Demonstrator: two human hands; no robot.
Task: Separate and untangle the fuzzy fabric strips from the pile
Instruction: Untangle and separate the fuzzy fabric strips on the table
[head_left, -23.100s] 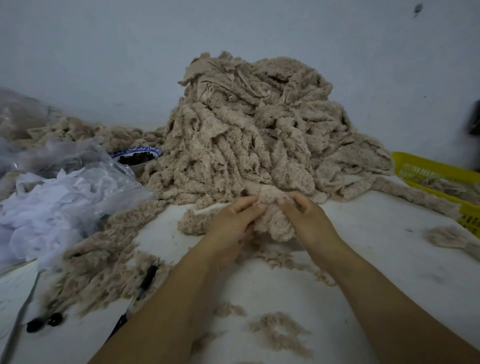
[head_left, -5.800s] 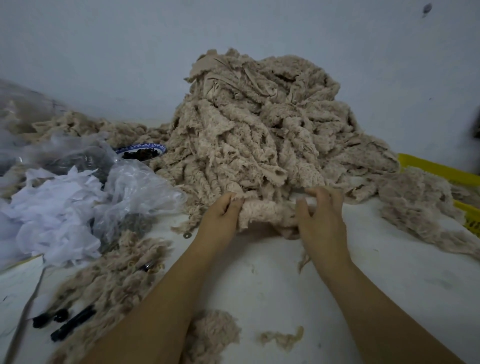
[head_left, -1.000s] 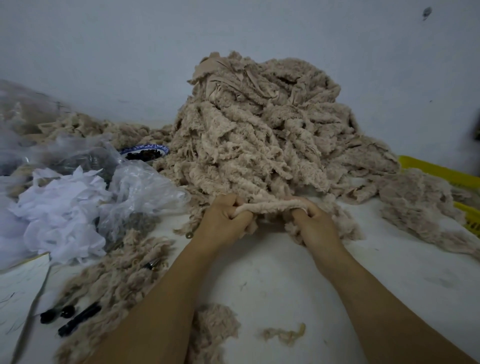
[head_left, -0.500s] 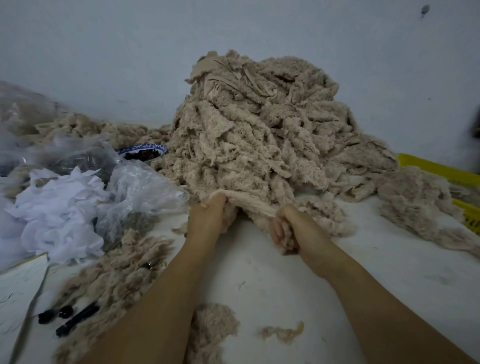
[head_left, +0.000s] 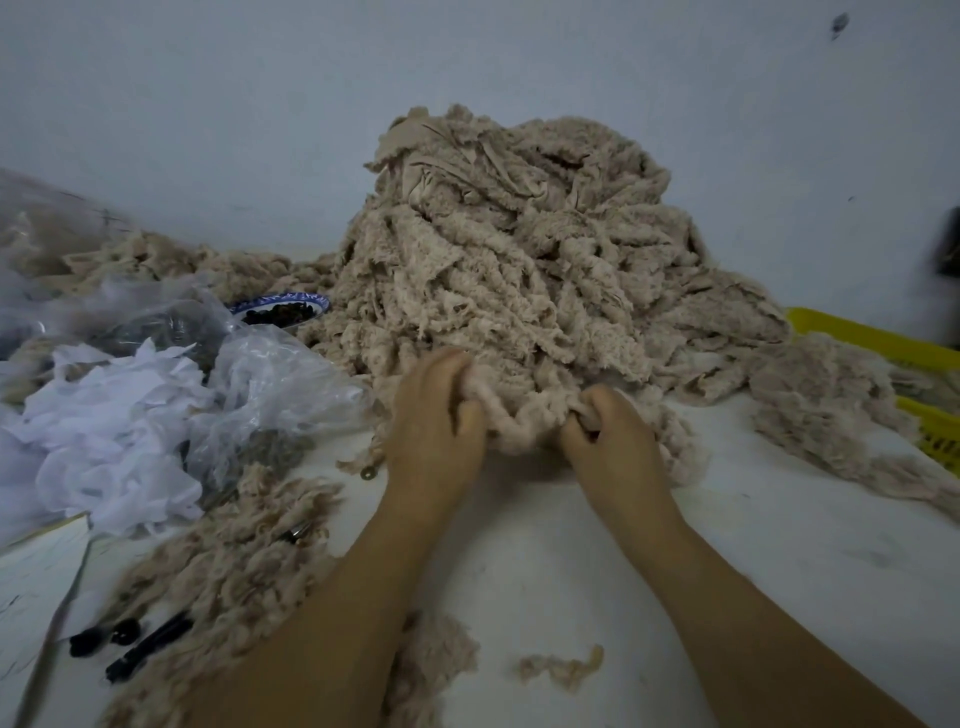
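A tall pile of beige fuzzy fabric strips (head_left: 519, 249) rises against the wall at the middle of the white table (head_left: 571, 571). At its front foot lies one fuzzy strip (head_left: 511, 421), bunched and sagging between my two hands. My left hand (head_left: 431, 421) grips its left end, fingers curled into the fluff. My right hand (head_left: 605, 431) grips the right end in a fist. Where the strip runs back into the pile is hidden.
Clear plastic bags with white fabric scraps (head_left: 104, 431) lie at the left. A blue-rimmed bowl of dark bits (head_left: 283, 310) sits behind them. A yellow basket (head_left: 893, 364) stands at the right. Loose beige strips (head_left: 228, 566), black markers (head_left: 145, 649) and a small fluff tuft (head_left: 561, 667) lie near me.
My hands have come closer together and lower against the pile's foot. The strip that was stretched taut between them half a second ago is now slack and bunched.
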